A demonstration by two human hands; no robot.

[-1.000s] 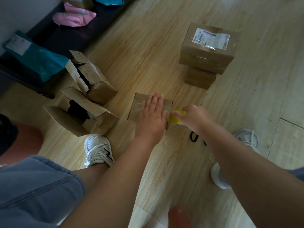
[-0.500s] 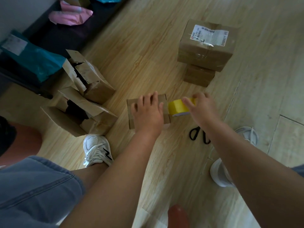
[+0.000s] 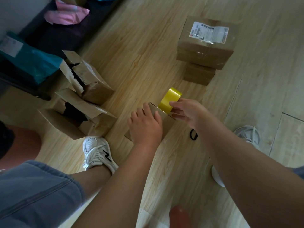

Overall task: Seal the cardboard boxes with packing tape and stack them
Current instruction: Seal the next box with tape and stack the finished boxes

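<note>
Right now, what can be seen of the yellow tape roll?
The tape roll is a glossy yellow ring that looks like plastic packing tape, with its broad outer band facing the camera. It is held on edge and tilted, at the far end of the small box on the floor. Its lower edge seems to meet the box top. The right hand grips it from the right side, thumb across the band. The core is hidden, and no loose strip can be made out.

Left grip (image 3: 145, 129) presses palm-down, fingers spread; right grip (image 3: 189, 112) reaches forward, pinching the tape roll (image 3: 170, 99).
</note>
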